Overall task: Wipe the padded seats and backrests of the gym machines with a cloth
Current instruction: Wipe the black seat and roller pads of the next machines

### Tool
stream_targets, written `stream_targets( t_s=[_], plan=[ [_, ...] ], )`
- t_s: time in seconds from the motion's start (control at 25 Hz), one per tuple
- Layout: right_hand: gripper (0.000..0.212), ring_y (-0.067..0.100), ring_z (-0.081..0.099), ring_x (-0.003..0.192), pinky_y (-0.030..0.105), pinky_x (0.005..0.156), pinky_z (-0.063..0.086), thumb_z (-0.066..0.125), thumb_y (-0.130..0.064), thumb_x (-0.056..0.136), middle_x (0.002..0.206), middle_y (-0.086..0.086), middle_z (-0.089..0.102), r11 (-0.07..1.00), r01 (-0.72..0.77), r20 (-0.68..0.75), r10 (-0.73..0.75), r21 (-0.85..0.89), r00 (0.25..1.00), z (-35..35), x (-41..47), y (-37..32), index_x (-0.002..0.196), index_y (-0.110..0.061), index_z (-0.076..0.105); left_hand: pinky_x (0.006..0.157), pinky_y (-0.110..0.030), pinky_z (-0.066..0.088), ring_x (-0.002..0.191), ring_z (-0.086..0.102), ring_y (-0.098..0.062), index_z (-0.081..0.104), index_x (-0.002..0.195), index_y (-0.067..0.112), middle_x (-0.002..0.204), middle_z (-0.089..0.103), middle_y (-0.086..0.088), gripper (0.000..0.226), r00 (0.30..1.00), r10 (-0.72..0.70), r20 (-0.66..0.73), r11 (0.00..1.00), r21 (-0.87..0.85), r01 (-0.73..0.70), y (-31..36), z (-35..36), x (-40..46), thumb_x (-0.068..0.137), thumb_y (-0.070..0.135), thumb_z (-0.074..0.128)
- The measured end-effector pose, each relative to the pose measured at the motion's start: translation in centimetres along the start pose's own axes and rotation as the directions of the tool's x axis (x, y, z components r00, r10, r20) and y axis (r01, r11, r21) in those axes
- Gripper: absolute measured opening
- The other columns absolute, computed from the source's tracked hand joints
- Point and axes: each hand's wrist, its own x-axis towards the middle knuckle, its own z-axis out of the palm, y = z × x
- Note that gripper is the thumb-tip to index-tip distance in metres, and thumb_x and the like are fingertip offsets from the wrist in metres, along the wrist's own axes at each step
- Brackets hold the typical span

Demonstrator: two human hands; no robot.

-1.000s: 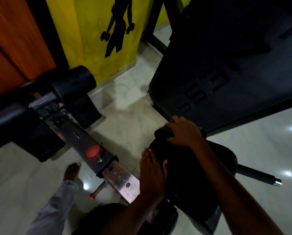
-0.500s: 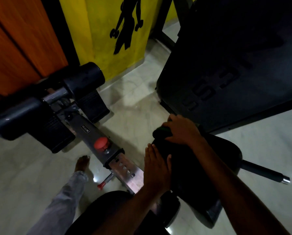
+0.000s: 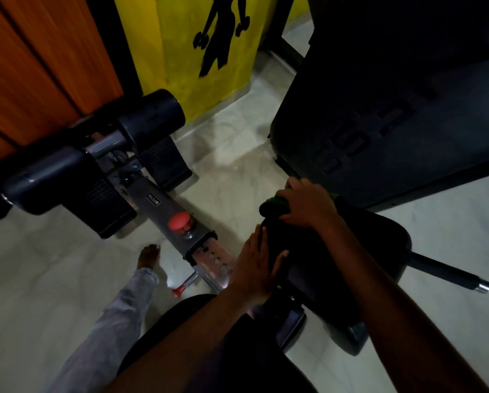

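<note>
Right hand (image 3: 308,207) clutches a soft, light green cloth (image 3: 274,205), best bunched in the palm, at the padded seat's (image 3: 379,242) edge; left hand (image 3: 256,265) rests flat, fingers straight.

Right hand (image 3: 305,202) curled, fingers gripping; left hand (image 3: 258,262) flat, fingers straight, pressing down; both arms extended forward.

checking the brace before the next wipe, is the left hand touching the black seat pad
Touching. The head view shows the left hand lying flat, fingers straight, against the near edge of the black seat pad, with no gap visible between them.
</note>
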Motion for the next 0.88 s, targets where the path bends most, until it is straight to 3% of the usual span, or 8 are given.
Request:
stream_targets(
  t_s=[0.12,0.24,0.36,0.52,0.76,0.88],
  plan=[
    [0.05,0.027,0.039,0.121,0.041,0.095,0.037,0.058,-0.045,0.086,0.132,0.006,0.039,1.0,-0.008,-0.008,0.008,-0.013,1.0,-0.1,-0.5,-0.4,0.131,-0.026,0.047,0.111,-0.021,0.009,0.145,0.008,-0.011,-0.007,0.152,0.027,0.158,-0.016,0.012,0.07,0.998,0.069,-0.006,0.992,-0.105,-0.069,-1.2,0.2,-1.5,0.097,0.053,0.029],
    [0.056,0.025,0.039,0.122,0.039,0.096,0.037,0.057,-0.047,0.086,0.137,0.005,0.036,0.999,0.029,0.017,-0.03,0.033,0.999,0.1,-2.5,-0.1,0.136,-0.026,0.043,0.105,-0.027,0.03,0.139,0.029,-0.012,-0.012,0.149,0.034,0.153,-0.025,0.021,0.07,0.995,0.095,0.025,0.983,-0.162,-0.089,-1.9,0.3,-1.8,0.097,0.053,0.032],
    [0.056,0.025,0.039,0.122,0.038,0.095,0.037,0.056,-0.049,0.086,0.137,0.005,0.036,1.0,0.028,0.001,-0.028,-0.01,1.0,0.4,-2.5,-0.7,0.135,-0.026,0.044,0.101,-0.032,0.042,0.13,0.044,-0.014,-0.016,0.145,0.04,0.15,-0.028,0.026,0.07,0.993,0.113,0.027,0.976,-0.192,-0.106,-1.8,0.0,-2.1,0.096,0.055,0.033],
    [0.051,0.026,0.04,0.12,0.04,0.093,0.038,0.056,-0.048,0.085,0.132,0.006,0.039,0.999,-0.007,-0.003,0.007,-0.032,1.0,0.1,0.1,-2.1,0.131,-0.027,0.047,0.105,-0.029,0.037,0.121,0.05,-0.009,-0.015,0.147,0.036,0.147,-0.03,0.027,0.071,0.994,0.077,0.081,0.982,-0.178,-0.062,-1.7,-0.7,-3.0,0.097,0.054,0.031],
    [0.058,0.024,0.036,0.125,0.037,0.095,0.037,0.056,-0.048,0.086,0.142,0.004,0.032,0.997,0.075,0.035,-0.075,0.013,0.997,0.4,-4.1,-1.9,0.137,-0.026,0.042,0.108,-0.032,0.034,0.133,0.04,-0.015,-0.009,0.15,0.031,0.151,-0.023,0.024,0.07,0.995,0.077,0.063,0.983,-0.17,-0.065,-1.8,-1.1,-3.3,0.097,0.052,0.033],
    [0.055,0.024,0.039,0.122,0.038,0.096,0.04,0.057,-0.046,0.086,0.137,0.004,0.036,1.0,0.024,0.029,-0.025,0.014,0.999,0.1,-1.8,-1.6,0.136,-0.027,0.043,0.109,-0.036,0.034,0.132,0.041,-0.016,-0.016,0.146,0.035,0.149,-0.025,0.026,0.072,0.994,0.095,0.06,0.978,-0.19,-0.082,-2.4,-0.5,-2.9,0.096,0.054,0.032]
  ],
)
